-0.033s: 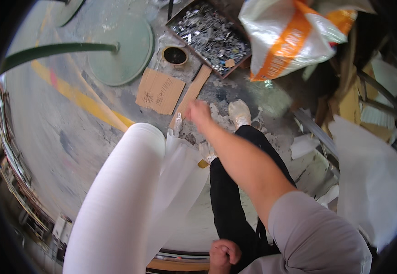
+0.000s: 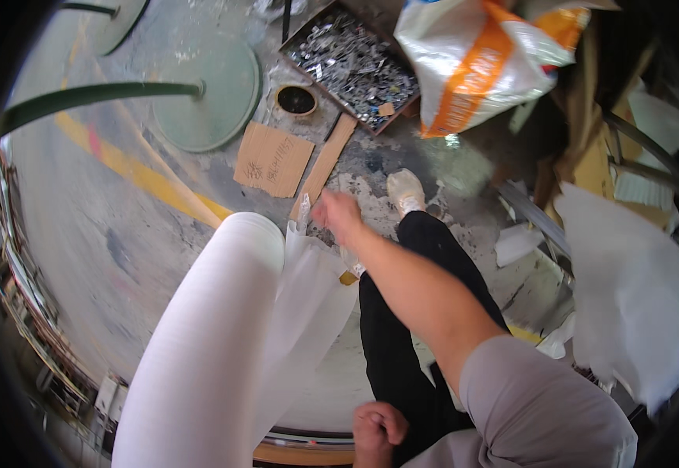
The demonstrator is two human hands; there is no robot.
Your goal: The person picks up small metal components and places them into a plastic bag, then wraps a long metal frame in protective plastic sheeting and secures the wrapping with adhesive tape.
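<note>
A long, thick white roll (image 2: 199,343) of sheet material stands tilted on my left. From it a translucent white sheet (image 2: 308,312) hangs down beside my legs, with a crumpled clear corner (image 2: 303,214) at its top. My right hand (image 2: 338,216) is stretched out over the floor, just right of that corner. Its fingers are curled and a little blurred; whether they touch the sheet or grip something small cannot be made out. Low in the picture, close to my body, my left hand (image 2: 378,427) is a fist with the thumb folded over; its inside is hidden.
Ahead lie a cardboard piece (image 2: 275,160), a cardboard strip (image 2: 328,160), a round container with dark contents (image 2: 296,100) and a tray of metal bits (image 2: 351,66). A green round base (image 2: 207,101) stands left, a white-orange sack (image 2: 472,70) right. White sheeting (image 2: 628,296) hangs far right.
My right hand has come slightly back toward me, nearer the crumpled sheet corner. The view has shifted a little. My left hand is still a fist.
</note>
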